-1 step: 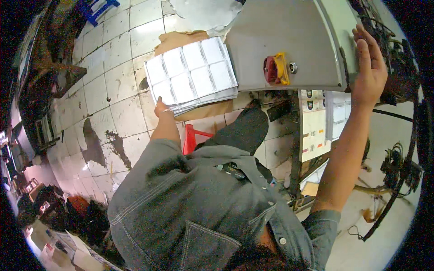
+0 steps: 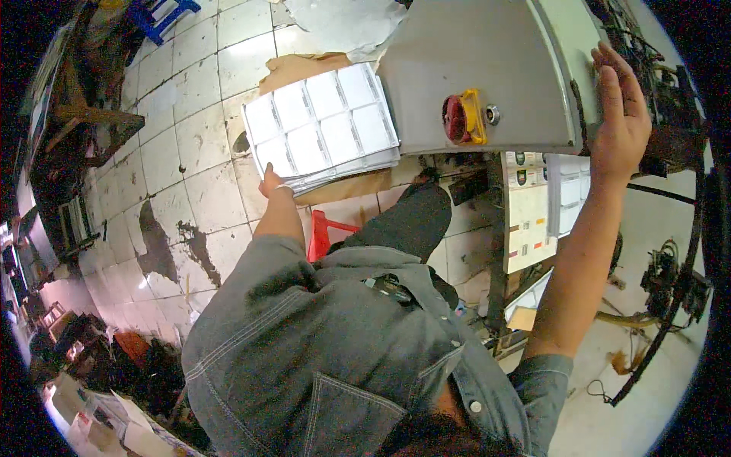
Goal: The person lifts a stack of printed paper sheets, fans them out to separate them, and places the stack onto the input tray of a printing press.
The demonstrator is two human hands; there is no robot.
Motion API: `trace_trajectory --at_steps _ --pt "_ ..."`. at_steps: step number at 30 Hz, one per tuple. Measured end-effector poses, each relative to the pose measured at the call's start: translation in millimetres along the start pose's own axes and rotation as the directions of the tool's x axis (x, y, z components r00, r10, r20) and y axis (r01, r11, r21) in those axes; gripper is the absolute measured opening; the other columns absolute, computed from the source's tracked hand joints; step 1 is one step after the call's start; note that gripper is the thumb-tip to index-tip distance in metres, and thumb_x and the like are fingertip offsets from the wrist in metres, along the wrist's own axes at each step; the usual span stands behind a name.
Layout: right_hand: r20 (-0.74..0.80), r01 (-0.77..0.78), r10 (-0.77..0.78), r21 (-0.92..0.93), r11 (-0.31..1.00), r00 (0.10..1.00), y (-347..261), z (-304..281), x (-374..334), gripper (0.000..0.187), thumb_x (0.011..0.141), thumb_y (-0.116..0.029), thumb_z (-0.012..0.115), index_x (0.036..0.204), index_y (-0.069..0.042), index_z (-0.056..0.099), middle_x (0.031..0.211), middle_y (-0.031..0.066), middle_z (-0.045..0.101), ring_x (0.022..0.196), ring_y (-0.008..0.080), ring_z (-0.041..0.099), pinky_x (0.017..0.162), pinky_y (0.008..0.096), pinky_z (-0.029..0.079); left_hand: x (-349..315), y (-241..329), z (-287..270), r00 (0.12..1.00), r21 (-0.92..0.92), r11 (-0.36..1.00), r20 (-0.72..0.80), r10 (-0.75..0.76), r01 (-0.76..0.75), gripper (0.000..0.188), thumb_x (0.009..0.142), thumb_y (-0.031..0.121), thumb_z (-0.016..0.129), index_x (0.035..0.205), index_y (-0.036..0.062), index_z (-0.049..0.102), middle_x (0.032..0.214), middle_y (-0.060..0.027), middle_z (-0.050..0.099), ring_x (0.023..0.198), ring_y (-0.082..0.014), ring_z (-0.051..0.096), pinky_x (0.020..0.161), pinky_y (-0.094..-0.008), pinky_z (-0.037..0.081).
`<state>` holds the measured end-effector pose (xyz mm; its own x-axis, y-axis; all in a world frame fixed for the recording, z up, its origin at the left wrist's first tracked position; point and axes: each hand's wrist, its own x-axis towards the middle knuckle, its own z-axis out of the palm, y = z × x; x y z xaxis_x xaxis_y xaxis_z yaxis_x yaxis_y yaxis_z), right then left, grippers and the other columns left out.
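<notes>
A stack of white printed sheets [image 2: 318,126], divided into several pale panels with dark strips, sits beside a grey machine cabinet [image 2: 487,57]. My left hand [image 2: 270,183] grips its near left corner, thumb over the top and the other fingers mostly hidden. Some lower sheets stick out unevenly along the near edge. On the right, my right hand [image 2: 623,126] rests against the cabinet's pale side panel [image 2: 567,34], fingers stretched out and holding nothing. A red and yellow rotary switch [image 2: 464,118] and a round metal lock [image 2: 493,115] are on the cabinet face between my hands.
Brown paper [image 2: 304,67] shows under the stack. A red plastic stool [image 2: 324,232] stands by my leg, a blue one [image 2: 161,17] at the far left. Printed boards [image 2: 528,217] stand below the cabinet; dark cables [image 2: 662,278] hang at right. The floor is stained tile [image 2: 202,190].
</notes>
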<state>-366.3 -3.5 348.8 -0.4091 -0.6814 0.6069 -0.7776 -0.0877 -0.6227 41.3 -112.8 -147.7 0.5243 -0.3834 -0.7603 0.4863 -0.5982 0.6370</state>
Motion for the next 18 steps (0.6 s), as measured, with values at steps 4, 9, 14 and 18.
trace_trajectory --at_steps 4,9,14,18 --pt "0.003 -0.024 0.024 -0.021 0.999 1.000 -2 2 1 0.024 0.084 -0.013 0.059 0.104 0.001 0.060 0.105 0.0092 0.061 0.098 0.0160 0.056 0.090 0.0269 0.039 -13 -2 16 0.994 -0.067 0.997 -0.103 0.019 -0.026 0.055 0.066 0.016 0.071 0.109 -0.0096 0.045 0.101 -0.0184 0.055 0.085 -0.0296 0.056 0.073 -0.0432 0.047" --pt "0.013 -0.032 0.032 -0.030 0.999 0.999 -5 1 2 0.024 0.086 -0.012 0.057 0.105 0.002 0.058 0.105 0.0102 0.061 0.098 0.0162 0.056 0.089 0.0269 0.040 3 -18 18 0.998 -0.207 0.976 -0.019 0.066 -0.069 0.061 0.067 0.012 0.071 0.116 -0.0099 0.042 0.108 -0.0193 0.054 0.089 -0.0296 0.056 0.076 -0.0409 0.049" --pt "0.016 -0.054 0.054 0.022 0.998 0.998 -6 2 0 0.024 0.087 -0.012 0.055 0.107 0.002 0.057 0.107 0.0103 0.060 0.099 0.0166 0.056 0.088 0.0262 0.041 5 -25 25 0.980 -0.139 0.976 -0.132 0.150 -0.168 0.042 0.068 0.005 0.070 0.105 -0.0034 0.053 0.101 -0.0146 0.059 0.084 -0.0294 0.058 0.076 -0.0417 0.049" --pt "0.015 -0.067 0.067 0.047 0.997 0.998 -5 3 0 0.025 0.086 -0.011 0.055 0.107 0.002 0.057 0.107 0.0104 0.060 0.099 0.0167 0.055 0.089 0.0264 0.040 -48 -15 29 0.947 -0.001 0.949 -0.059 0.315 -0.316 0.055 0.068 0.012 0.071 0.115 -0.0048 0.049 0.113 -0.0182 0.055 0.090 -0.0298 0.057 0.077 -0.0386 0.049"
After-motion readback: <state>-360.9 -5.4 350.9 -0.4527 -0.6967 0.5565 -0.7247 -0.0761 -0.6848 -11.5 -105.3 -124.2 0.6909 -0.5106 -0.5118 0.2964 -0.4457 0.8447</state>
